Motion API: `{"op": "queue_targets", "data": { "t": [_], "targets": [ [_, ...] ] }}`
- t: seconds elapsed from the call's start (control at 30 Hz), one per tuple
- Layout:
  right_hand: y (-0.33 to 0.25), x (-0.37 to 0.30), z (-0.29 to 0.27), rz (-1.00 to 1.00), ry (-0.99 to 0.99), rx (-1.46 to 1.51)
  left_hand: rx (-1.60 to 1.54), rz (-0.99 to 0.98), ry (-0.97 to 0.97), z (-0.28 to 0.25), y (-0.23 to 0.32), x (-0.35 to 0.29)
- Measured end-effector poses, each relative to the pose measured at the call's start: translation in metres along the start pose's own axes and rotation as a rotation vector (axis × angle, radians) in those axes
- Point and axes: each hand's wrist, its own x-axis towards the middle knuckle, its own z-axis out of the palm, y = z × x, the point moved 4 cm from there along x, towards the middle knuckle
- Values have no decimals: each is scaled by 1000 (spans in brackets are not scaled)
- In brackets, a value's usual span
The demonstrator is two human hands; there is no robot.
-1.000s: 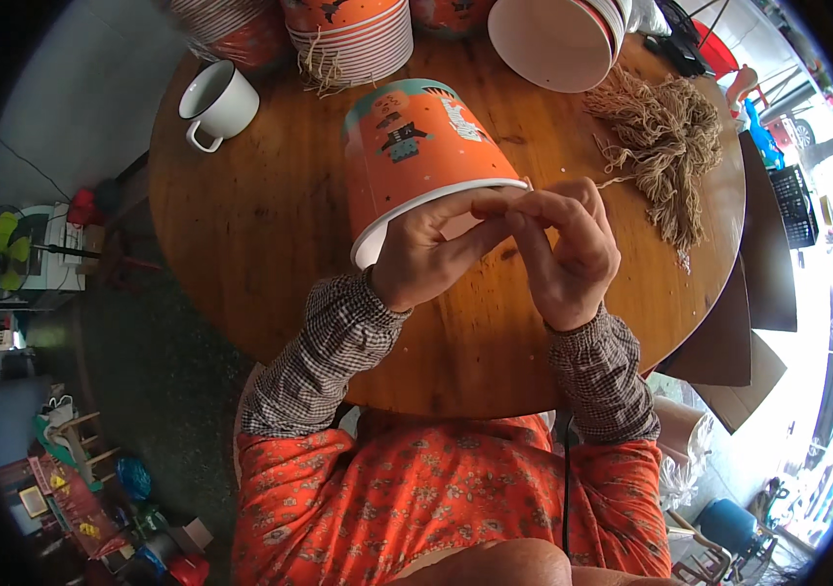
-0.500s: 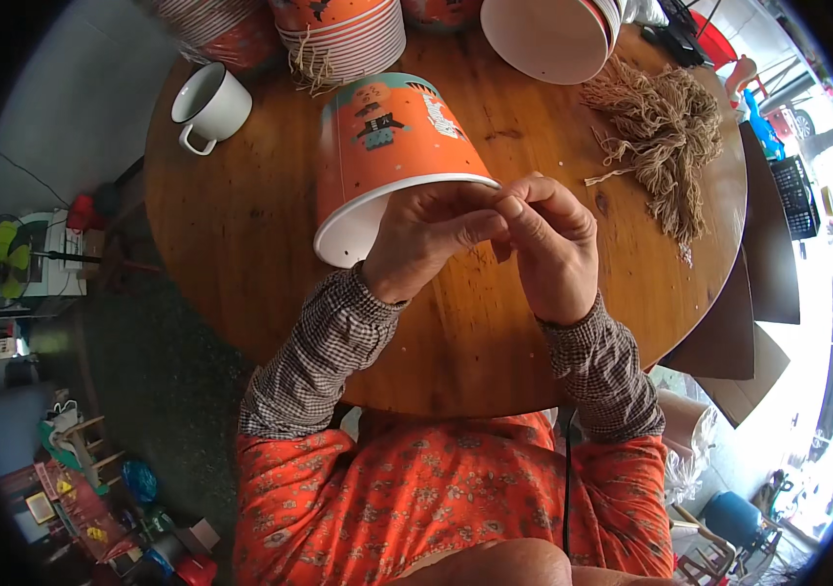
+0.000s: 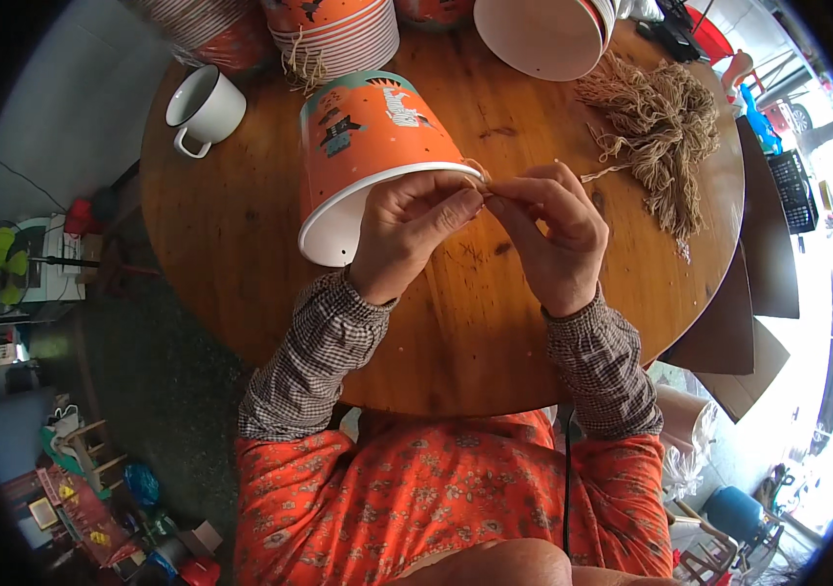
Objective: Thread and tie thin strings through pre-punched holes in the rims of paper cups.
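Note:
An orange paper bucket (image 3: 377, 142) with printed figures and a teal base lies on its side, its white rim and mouth turned toward me. At the right side of that rim, a short piece of tan twine (image 3: 476, 168) shows between my fingertips. My left hand (image 3: 402, 234) is closed, thumb and fingers pinching the twine, and partly covers the bucket's mouth. Opposite it, my right hand (image 3: 565, 239) pinches the twine too, its fingertips meeting those of the left. A small dark hole shows in the rim's inner wall at the lower left. The twine's exact path is hidden by my fingers.
A loose heap of tan twine strands (image 3: 666, 137) lies at the right of the round wooden table (image 3: 456, 361). Stacked orange buckets (image 3: 348, 44) stand at the back, with white-lined buckets (image 3: 539, 39) beyond. A white enamel mug (image 3: 213, 109) sits at the left.
The bucket has shifted slightly left and turned a little. My left hand has moved left with it, and more of the twine shows between my fingertips.

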Motion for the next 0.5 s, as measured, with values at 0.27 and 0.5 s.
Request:
{"op": "queue_targets", "data": {
  "t": [0.27, 0.5],
  "targets": [
    [-10, -4, 4, -182, 17, -291, 306, 210, 140, 4, 9, -1],
    [-1, -4, 5, -30, 25, -106, 667, 484, 83, 6, 17, 2]
  ]
}}
